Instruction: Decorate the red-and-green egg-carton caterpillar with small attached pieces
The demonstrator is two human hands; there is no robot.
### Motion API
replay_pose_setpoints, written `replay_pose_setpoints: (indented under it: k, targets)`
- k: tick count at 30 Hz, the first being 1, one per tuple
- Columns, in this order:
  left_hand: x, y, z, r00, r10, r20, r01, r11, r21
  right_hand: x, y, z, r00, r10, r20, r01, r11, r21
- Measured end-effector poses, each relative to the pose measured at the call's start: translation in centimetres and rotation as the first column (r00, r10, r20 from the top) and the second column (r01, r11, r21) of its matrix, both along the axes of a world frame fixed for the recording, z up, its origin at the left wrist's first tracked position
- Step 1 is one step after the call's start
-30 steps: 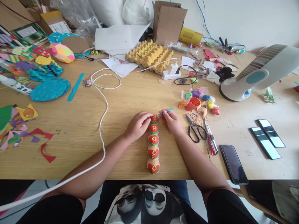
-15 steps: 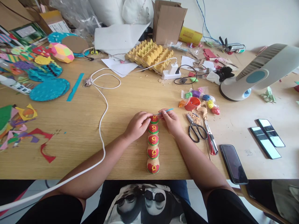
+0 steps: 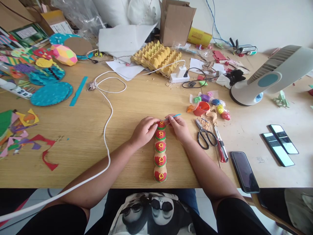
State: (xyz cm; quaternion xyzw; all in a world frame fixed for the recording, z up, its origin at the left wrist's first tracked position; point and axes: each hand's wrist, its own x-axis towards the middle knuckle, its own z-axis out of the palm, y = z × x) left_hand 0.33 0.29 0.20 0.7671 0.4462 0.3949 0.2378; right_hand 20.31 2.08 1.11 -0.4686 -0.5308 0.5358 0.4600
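A row of several tan rounded bumps [image 3: 160, 152], capped in red with green edging and yellow loops, lies lengthwise on the table before me. At its far end, my left hand [image 3: 147, 128] grips the last bump from the left side, fingertips against it. From the right, my right hand [image 3: 179, 126] pinches a thin tool with a light blue handle [image 3: 176, 115]. The tool's point reaches toward the top of that far bump. My fingers partly hide the contact there.
Right of my hand lie black-handled scissors [image 3: 206, 134], a red utility knife [image 3: 222, 148] and a phone [image 3: 244, 172]. Beyond them are a red cup [image 3: 201, 108], bagged coloured clay [image 3: 215, 102] and a fan [image 3: 259, 80]. A white cable [image 3: 107, 130] crosses my left forearm.
My right hand and the blue-handled tool have shifted very slightly to the left. My left hand and the row of bumps look unmoved.
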Motion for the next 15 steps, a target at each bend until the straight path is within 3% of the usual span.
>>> replay_pose_setpoints:
  k: [15]
  targets:
    - [0.01, -0.02, 0.16, 1.0, -0.008, -0.003, 0.008, 1.0, -0.014, 0.14, 0.13, -0.25, 0.999, -0.01, -0.03, 0.01, 1.0, -0.01]
